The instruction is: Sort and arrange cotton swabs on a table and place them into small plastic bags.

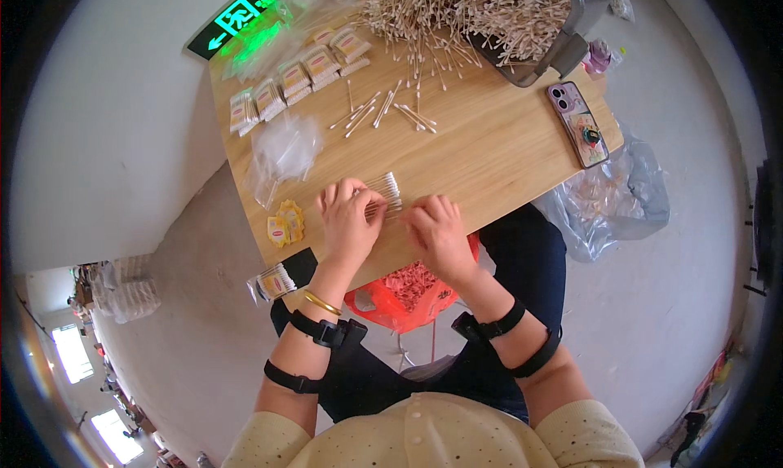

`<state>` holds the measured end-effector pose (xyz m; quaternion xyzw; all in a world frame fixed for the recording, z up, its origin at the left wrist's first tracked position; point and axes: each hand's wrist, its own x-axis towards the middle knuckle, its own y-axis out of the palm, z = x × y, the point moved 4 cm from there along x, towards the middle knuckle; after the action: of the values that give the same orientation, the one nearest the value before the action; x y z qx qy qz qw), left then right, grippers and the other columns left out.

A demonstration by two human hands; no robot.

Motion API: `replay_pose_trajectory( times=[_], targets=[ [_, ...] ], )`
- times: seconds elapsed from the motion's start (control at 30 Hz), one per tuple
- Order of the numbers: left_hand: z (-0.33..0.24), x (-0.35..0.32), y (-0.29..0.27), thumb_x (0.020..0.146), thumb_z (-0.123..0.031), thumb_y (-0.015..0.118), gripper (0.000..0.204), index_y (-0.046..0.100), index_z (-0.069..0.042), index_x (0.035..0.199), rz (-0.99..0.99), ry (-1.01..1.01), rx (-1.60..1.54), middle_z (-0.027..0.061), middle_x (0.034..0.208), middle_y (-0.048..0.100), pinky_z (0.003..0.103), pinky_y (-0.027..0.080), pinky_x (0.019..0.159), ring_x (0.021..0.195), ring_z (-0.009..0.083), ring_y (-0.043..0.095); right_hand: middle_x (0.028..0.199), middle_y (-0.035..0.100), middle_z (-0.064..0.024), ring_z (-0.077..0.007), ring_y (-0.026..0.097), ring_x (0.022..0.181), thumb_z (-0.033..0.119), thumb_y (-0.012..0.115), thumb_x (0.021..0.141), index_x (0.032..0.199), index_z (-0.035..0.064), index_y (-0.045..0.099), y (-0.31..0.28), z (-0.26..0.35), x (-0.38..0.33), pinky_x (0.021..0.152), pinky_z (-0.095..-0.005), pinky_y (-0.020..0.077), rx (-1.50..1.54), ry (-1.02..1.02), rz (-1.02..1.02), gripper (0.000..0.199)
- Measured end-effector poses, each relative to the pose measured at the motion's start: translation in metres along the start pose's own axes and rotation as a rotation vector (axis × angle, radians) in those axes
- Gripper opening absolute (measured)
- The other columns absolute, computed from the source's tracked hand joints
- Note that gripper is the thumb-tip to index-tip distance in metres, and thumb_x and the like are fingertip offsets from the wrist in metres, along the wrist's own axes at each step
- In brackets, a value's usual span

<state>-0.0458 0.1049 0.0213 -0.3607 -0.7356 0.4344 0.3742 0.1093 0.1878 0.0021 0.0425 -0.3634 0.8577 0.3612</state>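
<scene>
A flat row of cotton swabs (392,189) lies near the table's front edge, white tips toward the far right. My left hand (352,217) is closed over its left part, fingertips on the sticks. Just right of the row, my right hand (439,230) is closed with fingers bent together; whatever they pinch is hidden. Left of my left hand lie yellow-and-white paper labels (285,225). Beyond the hands, several loose cotton swabs (383,109) are scattered. A crumpled stack of clear plastic bags (287,152) rests on the left side.
Bundled swab packs (295,78) line the far left of the wooden table (481,154). A grey bin (563,60) spills a swab heap (473,15). A phone (577,124) lies right. A red bag (408,293) hangs below the front edge; a packed swab bag (273,283) sits at the left corner.
</scene>
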Motion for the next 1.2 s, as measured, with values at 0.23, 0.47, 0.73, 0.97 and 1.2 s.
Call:
replay_pose_trajectory(
  times=[0.23,0.47,0.73,0.97,1.2],
  targets=[
    [0.002,0.013,-0.002,0.075,-0.019,0.083,0.012,0.071,-0.021,0.08,0.11,0.057,0.02,-0.0011,0.101,0.061,0.046,0.035,0.101,0.105,0.0237,0.055,0.107,0.06,-0.0071,-0.0294,0.056,0.104,0.005,0.07,0.082,0.102,0.0115,0.068,0.009,0.012,-0.016,0.089,-0.0415,0.044,-0.006,-0.029,0.039,0.02],
    [-0.005,0.017,-0.019,0.075,-0.015,0.081,0.011,0.071,-0.019,0.08,0.046,0.059,-0.012,-0.0013,0.098,0.063,0.045,0.037,0.1,0.104,0.0247,0.056,0.107,0.059,-0.0077,-0.0288,0.055,0.107,0.01,0.073,0.079,0.102,0.0121,0.067,0.013,0.011,-0.017,0.093,-0.041,0.0443,-0.015,-0.026,0.055,0.023],
    [-0.021,-0.016,-0.076,0.086,-0.011,0.078,0.01,0.073,-0.008,0.093,-0.121,-0.313,-0.705,0.0016,0.09,0.071,0.035,0.04,0.096,0.085,0.0156,0.06,0.101,0.061,-0.0097,-0.0303,0.056,0.099,0.006,0.071,0.086,0.095,0.0064,0.069,-0.012,0.025,0.0,0.087,-0.0385,0.0456,0.176,0.118,-0.087,0.01],
    [-0.078,-0.047,-0.15,0.087,-0.007,0.078,0.014,0.075,-0.007,0.1,-0.247,-0.204,-0.65,0.0003,0.092,0.073,0.032,0.041,0.093,0.089,0.0143,0.059,0.091,0.062,-0.0061,-0.0195,0.056,0.088,0.009,0.072,0.09,0.1,0.0031,0.071,-0.077,0.112,0.021,0.081,-0.0326,0.0451,0.681,0.137,-0.113,0.012],
    [-0.112,-0.075,-0.196,0.084,-0.004,0.078,0.015,0.075,-0.01,0.097,-0.351,-0.06,-0.552,-0.0011,0.092,0.073,0.032,0.04,0.094,0.089,0.0157,0.061,0.092,0.064,-0.0012,-0.0112,0.052,0.084,0.008,0.071,0.092,0.1,0.0024,0.07,-0.106,0.16,0.003,0.079,-0.0266,0.0409,0.813,0.063,-0.091,0.01]
  ],
)
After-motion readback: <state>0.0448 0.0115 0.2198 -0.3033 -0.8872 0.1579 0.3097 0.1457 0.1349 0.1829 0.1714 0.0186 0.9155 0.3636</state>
